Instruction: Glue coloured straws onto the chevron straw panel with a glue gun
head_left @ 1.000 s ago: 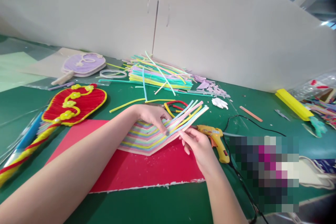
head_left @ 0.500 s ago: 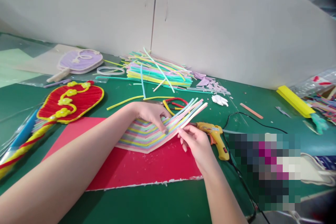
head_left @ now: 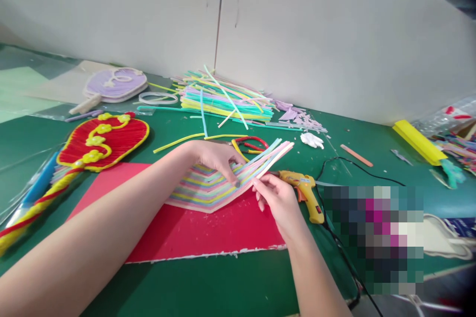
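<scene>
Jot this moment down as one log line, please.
left hand: resting on colored strips | right hand: pinching their edge | beneath: red board | beside right hand: glue gun

Pastel strips [head_left: 211, 202], side by side, bent in nested angles, over a red sheet [head_left: 208, 237], ends uneven

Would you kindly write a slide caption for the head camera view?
Left hand resting on pastel strips, right hand at their edge, over a red board beside a yellow glue gun.
</scene>
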The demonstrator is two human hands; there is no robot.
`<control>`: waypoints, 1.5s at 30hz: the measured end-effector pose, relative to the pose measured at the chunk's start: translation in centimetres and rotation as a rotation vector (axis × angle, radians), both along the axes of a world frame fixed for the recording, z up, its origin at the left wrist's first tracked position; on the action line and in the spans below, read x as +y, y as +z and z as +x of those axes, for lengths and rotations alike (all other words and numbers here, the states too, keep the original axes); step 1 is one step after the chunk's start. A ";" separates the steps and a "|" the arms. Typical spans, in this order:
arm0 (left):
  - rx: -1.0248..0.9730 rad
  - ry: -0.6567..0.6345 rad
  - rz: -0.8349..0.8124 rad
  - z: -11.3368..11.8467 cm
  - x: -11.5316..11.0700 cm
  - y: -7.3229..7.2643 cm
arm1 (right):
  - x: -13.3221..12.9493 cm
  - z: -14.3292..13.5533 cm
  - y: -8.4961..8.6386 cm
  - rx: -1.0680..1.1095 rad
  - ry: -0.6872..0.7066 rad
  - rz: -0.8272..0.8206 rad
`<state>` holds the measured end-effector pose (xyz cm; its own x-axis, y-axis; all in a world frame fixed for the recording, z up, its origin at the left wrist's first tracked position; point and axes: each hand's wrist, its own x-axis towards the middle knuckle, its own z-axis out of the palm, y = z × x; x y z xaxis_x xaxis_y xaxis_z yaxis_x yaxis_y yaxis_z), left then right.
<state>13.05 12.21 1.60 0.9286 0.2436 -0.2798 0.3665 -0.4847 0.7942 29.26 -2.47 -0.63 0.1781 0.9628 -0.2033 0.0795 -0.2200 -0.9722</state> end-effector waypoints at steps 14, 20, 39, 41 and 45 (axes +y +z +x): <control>0.102 0.107 0.075 0.9 -1.0 0.9 | 0.0 0.4 -0.6 -0.034 0.024 0.052; 0.086 0.144 0.085 1.1 -1.1 0.7 | -0.1 0.4 -0.6 -0.075 0.031 0.062; 0.030 0.080 0.038 1.1 -0.9 0.1 | 0.0 0.2 -0.4 -0.052 -0.016 0.018; 0.020 0.075 0.030 1.1 -0.8 0.0 | 0.0 0.1 -0.3 -0.023 -0.018 0.005; -0.007 0.055 0.029 1.0 -0.4 -0.2 | 0.0 0.1 -0.2 -0.009 -0.003 0.016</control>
